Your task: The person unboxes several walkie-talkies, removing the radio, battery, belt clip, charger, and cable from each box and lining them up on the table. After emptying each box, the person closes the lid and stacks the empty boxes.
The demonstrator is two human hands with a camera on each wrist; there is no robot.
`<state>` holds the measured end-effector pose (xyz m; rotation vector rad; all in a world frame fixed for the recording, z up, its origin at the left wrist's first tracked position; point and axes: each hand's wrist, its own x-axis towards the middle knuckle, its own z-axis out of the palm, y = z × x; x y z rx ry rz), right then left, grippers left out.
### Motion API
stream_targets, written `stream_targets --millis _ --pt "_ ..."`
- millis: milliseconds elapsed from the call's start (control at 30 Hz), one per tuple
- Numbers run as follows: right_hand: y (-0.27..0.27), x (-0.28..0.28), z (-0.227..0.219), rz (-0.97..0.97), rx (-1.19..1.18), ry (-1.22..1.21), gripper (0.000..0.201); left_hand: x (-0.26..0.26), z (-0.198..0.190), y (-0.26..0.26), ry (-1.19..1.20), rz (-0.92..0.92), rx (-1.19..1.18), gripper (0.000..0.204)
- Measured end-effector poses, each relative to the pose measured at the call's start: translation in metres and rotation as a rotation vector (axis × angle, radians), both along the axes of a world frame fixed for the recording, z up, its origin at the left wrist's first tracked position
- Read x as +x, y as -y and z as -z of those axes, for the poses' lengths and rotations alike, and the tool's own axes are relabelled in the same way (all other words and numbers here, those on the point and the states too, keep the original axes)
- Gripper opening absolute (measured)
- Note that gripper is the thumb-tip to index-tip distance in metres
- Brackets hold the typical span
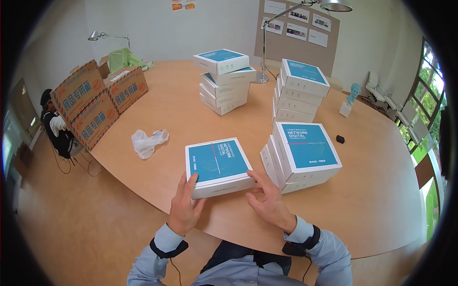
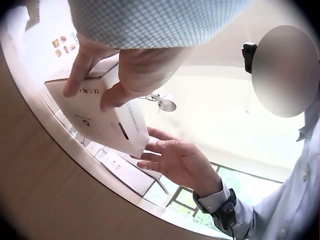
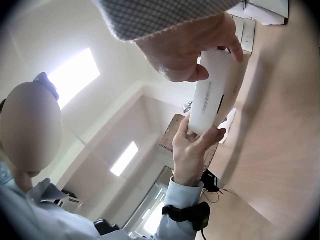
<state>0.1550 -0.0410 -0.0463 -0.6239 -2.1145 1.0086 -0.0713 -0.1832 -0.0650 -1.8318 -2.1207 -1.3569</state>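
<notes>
A white box with a blue top [image 1: 218,159], printed NETWORK DIGITAL, is held near the table's front edge, raised at its near side. My left hand [image 1: 185,205] grips its left end, a digit at the top edge and others lower down. At the right end my right hand [image 1: 270,200] holds the corner between thumb and fingers. The left wrist view shows the box's printed white side [image 2: 100,112] under the left fingers. In the right wrist view, the box's front face [image 3: 205,95] lies between both hands. Just right stands a short stack of like boxes [image 1: 305,148].
Two taller stacks of such boxes, a left one [image 1: 224,81] and a right one [image 1: 300,90], stand farther back. A crumpled white plastic bag [image 1: 149,143] lies left, before brown cartons [image 1: 95,102]. A small black object [image 1: 340,139], a bust [image 1: 350,99] and a lamp [image 1: 264,47] are also there.
</notes>
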Motion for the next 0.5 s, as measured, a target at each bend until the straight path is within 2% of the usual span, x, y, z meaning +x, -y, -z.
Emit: stream_targets --millis 67,133,167,233,300,367,433,467,500 --pt "0.003 0.007 0.001 -0.002 0.003 0.024 0.058 -0.002 0.008 -0.002 -0.007 0.002 -0.006 0.076" --pt "0.011 0.02 -0.004 0.028 0.211 0.009 0.049 -0.005 0.009 -0.004 -0.015 0.0 -0.012 0.075" --pt "0.015 0.031 -0.01 0.028 0.212 0.011 0.049 -0.006 0.008 -0.005 -0.034 -0.009 -0.034 0.075" --pt "0.017 0.063 -0.024 0.046 0.474 -0.17 0.04 -0.009 0.006 -0.007 -0.039 -0.026 -0.058 0.074" --pt "0.005 0.093 -0.029 0.199 0.573 -0.349 0.034 -0.011 0.003 -0.008 -0.03 0.016 -0.148 0.073" --pt "-0.017 0.114 -0.035 0.396 0.516 -0.502 0.034 -0.011 0.003 -0.007 -0.046 -0.003 -0.182 0.071" --pt "-0.045 0.139 -0.038 0.624 0.434 -0.491 0.036 -0.006 -0.001 -0.01 -0.07 -0.009 -0.213 0.07" --pt "-0.057 0.147 -0.04 0.633 0.437 -0.486 0.036 -0.001 -0.005 -0.011 -0.121 -0.005 -0.137 0.07" --pt "-0.067 0.154 -0.041 0.689 0.288 -0.432 0.04 0.005 -0.008 -0.012 -0.169 -0.004 -0.062 0.07"
